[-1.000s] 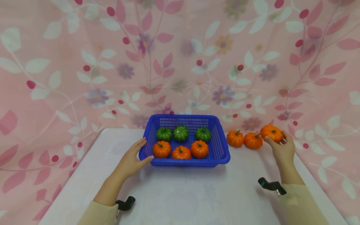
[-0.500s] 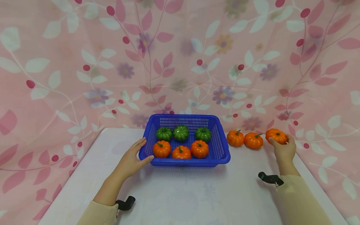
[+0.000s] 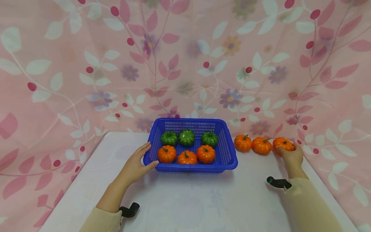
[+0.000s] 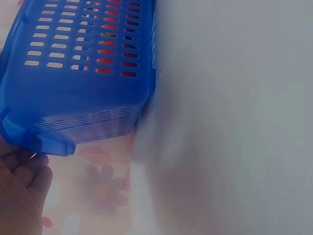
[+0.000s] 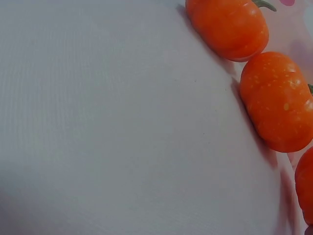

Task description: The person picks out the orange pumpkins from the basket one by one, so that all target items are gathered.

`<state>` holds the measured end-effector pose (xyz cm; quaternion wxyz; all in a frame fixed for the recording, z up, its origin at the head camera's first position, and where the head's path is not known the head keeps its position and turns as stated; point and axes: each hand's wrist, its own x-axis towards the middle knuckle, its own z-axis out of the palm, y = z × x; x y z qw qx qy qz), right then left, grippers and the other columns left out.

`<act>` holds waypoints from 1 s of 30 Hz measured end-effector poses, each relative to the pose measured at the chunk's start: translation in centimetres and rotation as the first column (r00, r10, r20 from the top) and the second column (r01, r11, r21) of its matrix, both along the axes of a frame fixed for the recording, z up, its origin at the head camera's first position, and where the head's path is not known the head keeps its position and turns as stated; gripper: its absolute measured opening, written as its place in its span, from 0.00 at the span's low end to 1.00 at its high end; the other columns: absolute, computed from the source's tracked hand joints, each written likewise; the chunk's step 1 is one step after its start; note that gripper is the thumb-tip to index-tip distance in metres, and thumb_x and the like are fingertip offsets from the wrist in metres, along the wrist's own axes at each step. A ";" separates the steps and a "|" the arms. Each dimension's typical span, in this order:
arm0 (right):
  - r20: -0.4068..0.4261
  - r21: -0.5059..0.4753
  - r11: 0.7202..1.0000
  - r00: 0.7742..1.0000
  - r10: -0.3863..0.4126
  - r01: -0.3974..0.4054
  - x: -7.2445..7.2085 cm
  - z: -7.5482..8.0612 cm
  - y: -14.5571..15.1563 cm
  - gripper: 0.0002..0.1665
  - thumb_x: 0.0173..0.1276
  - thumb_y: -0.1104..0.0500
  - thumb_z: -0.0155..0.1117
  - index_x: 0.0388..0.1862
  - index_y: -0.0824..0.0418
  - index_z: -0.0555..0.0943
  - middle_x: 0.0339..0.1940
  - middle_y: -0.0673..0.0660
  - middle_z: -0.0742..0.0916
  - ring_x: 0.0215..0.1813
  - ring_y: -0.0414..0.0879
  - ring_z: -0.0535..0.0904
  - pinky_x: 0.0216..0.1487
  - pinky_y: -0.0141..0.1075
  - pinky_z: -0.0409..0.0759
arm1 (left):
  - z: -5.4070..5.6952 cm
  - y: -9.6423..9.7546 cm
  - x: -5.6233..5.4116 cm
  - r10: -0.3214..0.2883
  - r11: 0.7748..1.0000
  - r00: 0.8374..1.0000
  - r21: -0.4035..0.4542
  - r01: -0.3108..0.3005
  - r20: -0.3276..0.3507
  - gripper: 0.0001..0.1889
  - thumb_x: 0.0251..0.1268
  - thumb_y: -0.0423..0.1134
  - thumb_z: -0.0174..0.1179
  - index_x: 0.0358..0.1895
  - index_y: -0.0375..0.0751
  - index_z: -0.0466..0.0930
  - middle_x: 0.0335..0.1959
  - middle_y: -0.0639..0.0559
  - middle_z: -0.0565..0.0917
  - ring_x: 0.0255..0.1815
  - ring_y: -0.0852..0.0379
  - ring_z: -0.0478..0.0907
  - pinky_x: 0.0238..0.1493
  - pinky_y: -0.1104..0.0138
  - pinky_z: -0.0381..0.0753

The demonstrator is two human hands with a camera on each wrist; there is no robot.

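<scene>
My left hand (image 3: pixel 136 166) rests at the left front corner of a blue plastic basket (image 3: pixel 197 166), fingers along its side rim and thumb on the front rim. In the left wrist view, relaxed fingers (image 4: pixel 41 181) lie right at the rim. Three green pumpkins (image 3: pixel 186 138) form a back row in the basket, with three orange ones (image 3: pixel 166 154) in front. To the right, my right hand (image 3: pixel 292 158) grips an orange mini pumpkin (image 3: pixel 282 143), low over the table at the end of a row. Beside it sit two more orange pumpkins (image 3: pixel 261 145); the right wrist view shows them close.
A white cloth covers the table (image 3: pixel 188 199). Behind and along both sides hangs a pink curtain (image 3: pixel 185 64) with leaves and flowers. A black wrist mount sticks out from each beige sleeve (image 3: pixel 313 203).
My right hand has moved the orange pumpkin slightly right and lowered it to the table at the row's right end. My left hand and the basket have stayed still.
</scene>
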<state>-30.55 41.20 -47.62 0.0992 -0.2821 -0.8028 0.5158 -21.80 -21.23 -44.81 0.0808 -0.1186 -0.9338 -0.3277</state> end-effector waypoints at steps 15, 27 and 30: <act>-0.018 0.037 0.999 1.000 0.026 -0.025 0.2 -0.2 -0.3 0.52 0.73 0.52 0.62 0.80 0.70 0.43 0.80 0.72 0.52 0.80 0.64 0.49 0.78 0.50 0.49 | -0.1 -0.1 -0.1 0.001 1.000 1.000 0.002 -0.001 0.002 0.44 0.62 0.56 0.69 0.75 0.36 0.64 0.78 0.44 0.61 0.77 0.38 0.57 0.72 0.41 0.60; 0.040 0.054 0.994 0.995 0.093 -0.095 0.3 -0.3 0.5 0.57 0.72 0.48 0.63 0.81 0.69 0.38 0.80 0.74 0.48 0.79 0.69 0.46 0.78 0.56 0.49 | -0.1 -0.1 -0.1 -0.005 1.000 1.000 0.003 0.005 -0.017 0.44 0.61 0.56 0.69 0.74 0.34 0.64 0.78 0.43 0.62 0.77 0.38 0.58 0.73 0.42 0.59; 0.044 0.055 0.994 0.994 0.097 -0.099 0.7 0.3 0.6 0.58 0.71 0.47 0.63 0.81 0.69 0.38 0.80 0.74 0.47 0.79 0.71 0.46 0.77 0.58 0.50 | -0.1 -0.1 -0.1 -0.007 1.000 1.000 0.009 0.007 -0.017 0.44 0.61 0.55 0.70 0.74 0.34 0.64 0.78 0.43 0.62 0.77 0.38 0.58 0.73 0.42 0.59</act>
